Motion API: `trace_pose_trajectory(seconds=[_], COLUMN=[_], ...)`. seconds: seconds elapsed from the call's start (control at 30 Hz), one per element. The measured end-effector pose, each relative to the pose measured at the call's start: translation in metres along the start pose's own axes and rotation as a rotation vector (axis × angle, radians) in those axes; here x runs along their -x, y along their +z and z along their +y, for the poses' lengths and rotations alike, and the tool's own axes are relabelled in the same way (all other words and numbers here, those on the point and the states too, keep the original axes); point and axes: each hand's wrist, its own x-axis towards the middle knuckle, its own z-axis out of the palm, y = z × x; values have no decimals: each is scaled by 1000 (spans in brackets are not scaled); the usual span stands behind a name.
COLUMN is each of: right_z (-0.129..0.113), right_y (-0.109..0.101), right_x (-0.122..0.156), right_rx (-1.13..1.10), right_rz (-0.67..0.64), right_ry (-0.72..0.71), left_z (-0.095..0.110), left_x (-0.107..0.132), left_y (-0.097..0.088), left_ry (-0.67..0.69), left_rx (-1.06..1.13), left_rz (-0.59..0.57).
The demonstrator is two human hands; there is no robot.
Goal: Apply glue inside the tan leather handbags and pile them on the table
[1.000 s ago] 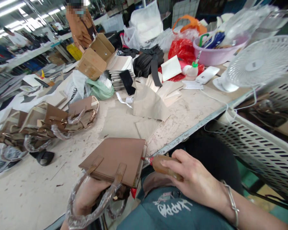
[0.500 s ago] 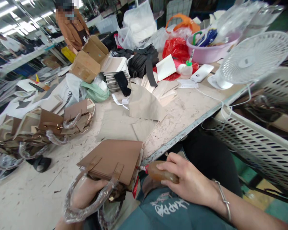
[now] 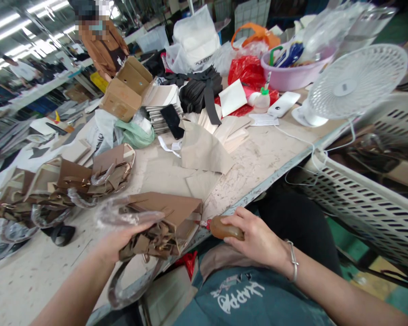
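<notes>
My left hand grips a brown handbag by its near left side, with the thumb near the plastic-wrapped handles. The bag is tilted at the table edge, its side and some loose brown straps facing me. One wrapped handle hangs below it. In my right hand is an amber squeeze bottle with a red-and-white nozzle. That nozzle points left at the bag's right edge; whether it touches I cannot tell. Fingers of both hands are closed.
More brown handbags stand in a row at the left. Beige sheets lie beyond the bag. A white fan stands at the table's right edge, above a slotted plastic basket. A person stands at the far side.
The handbag has been turned, so its strap-filled side now shows and a handle has swung upward. My left hand has come out from beneath it. My right hand has shifted slightly left with the bottle.
</notes>
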Motion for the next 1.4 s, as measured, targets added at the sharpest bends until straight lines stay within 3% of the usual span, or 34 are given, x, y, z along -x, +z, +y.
trace_pose_trajectory(seconds=[0.23, 0.4, 0.73, 1.0, 1.23, 1.4], right_z=[3, 5, 25, 18, 23, 30], right_y=[0, 2, 11, 5, 11, 16], right_x=[0, 3, 10, 14, 12, 14], right_rx=[31, 75, 216, 298, 275, 189], right_rz=[-5, -13, 204, 42, 216, 168], right_ry=[-25, -53, -237, -271, -262, -261], left_z=[63, 86, 83, 80, 80, 84], left_x=[-29, -49, -52, -55, -57, -59], left_y=[36, 49, 49, 47, 45, 50], left_ry=[-46, -127, -104, -73, -62, -42], left_rx=[75, 29, 4, 17, 27, 49], left_rz=[-133, -180, -139, -144, -181, -203])
